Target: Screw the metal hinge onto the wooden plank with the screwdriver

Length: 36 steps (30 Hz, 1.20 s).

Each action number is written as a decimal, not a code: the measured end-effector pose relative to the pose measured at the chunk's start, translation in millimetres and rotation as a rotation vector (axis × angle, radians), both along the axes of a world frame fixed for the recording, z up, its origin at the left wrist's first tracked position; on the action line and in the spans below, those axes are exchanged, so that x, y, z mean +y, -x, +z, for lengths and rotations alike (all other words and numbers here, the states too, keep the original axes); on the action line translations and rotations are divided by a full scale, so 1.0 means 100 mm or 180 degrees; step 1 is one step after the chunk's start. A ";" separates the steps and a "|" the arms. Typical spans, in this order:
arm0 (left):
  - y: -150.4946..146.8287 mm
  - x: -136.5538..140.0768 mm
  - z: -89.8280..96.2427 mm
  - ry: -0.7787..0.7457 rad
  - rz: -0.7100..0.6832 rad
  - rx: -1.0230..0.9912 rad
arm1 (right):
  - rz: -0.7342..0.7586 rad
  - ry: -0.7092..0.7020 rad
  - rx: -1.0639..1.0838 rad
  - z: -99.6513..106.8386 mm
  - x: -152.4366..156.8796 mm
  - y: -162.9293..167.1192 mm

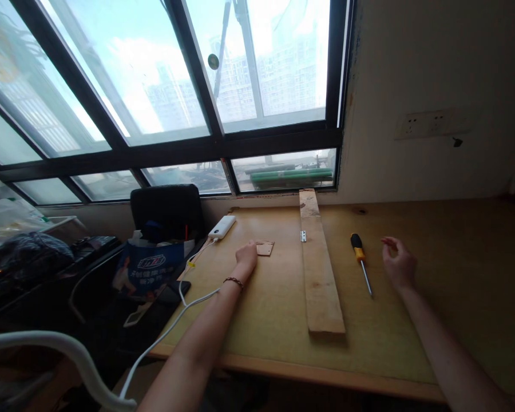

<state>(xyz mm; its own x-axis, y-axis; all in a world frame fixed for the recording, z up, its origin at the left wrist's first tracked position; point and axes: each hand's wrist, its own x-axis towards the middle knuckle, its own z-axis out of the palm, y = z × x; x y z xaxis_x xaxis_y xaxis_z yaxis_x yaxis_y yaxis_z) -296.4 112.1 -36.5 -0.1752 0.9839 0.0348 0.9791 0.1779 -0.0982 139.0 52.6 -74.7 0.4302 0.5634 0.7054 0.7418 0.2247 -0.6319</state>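
My left hand [246, 257] is closed at the left edge of a small flat wooden piece [265, 249] lying on the table, and covers part of it. Its fingertips are hidden, so whether it grips the piece or something small on it cannot be made out. Small dark spots show on that piece. To its right a long wooden board [321, 280] lies lengthwise, with a small metal hinge [302, 236] at its left edge. Over the right side of the table, my right hand [400, 264] has loosely curled fingers, apart, with nothing visible in them. Nearest to it is a yellow-and-black screwdriver [361, 258].
A white power bank [222, 227] with a white cable [167, 335] lies at the table's left edge; the cable runs past my left forearm. Left of the table stand a black chair [167, 206] and a blue bag [148, 272]. Windows and a wall bound the back.
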 end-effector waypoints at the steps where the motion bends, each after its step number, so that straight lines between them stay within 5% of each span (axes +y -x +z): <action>1: 0.04 0.01 0.02 -0.0036 0.0019 0.0011 | -0.0042 0.0030 0.0089 -0.03 0.03 -0.03; 18: -0.07 0.21 0.08 -0.0540 0.0360 -0.0346 | 0.0088 0.0440 0.0210 -0.28 0.20 -0.09; 26: -0.53 -0.17 -0.18 -0.0509 -0.0016 -0.1156 | 0.0044 0.0516 0.0450 -0.32 0.23 -0.13; 36: -0.31 -0.14 -0.30 -0.1002 -0.0528 -0.1880 | 0.0084 0.0546 0.0476 -0.26 0.19 -0.11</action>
<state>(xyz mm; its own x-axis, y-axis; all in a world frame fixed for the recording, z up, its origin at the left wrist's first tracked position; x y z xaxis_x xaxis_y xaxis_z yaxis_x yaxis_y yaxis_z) -265.9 97.7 -66.4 -0.1007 0.9581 0.2683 0.8693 -0.0464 0.4920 149.8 72.1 -100.9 0.5062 0.6820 0.5278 0.6323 0.1227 -0.7650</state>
